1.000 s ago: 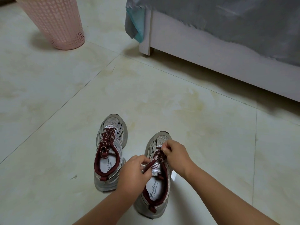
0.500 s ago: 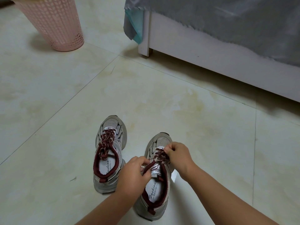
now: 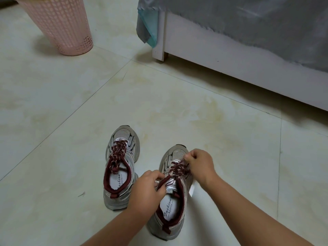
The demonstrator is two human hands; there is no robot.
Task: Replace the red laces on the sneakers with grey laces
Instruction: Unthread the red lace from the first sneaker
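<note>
Sneakers stand side by side on the floor (image 3: 159, 96), both with red laces. The right hand (image 3: 199, 165) pinches the red laces (image 3: 178, 168) of the right sneaker (image 3: 174, 201) near its toe. The left hand (image 3: 148, 189) holds its tongue with curled fingers (image 3: 157, 175). The left sneaker (image 3: 121, 167) stands untouched just beside.

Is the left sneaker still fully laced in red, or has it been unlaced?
Laced. Red lace crisscrosses the left sneaker from toe to tongue, untouched; both hands, left hand and right hand, work on the right sneaker.
</note>
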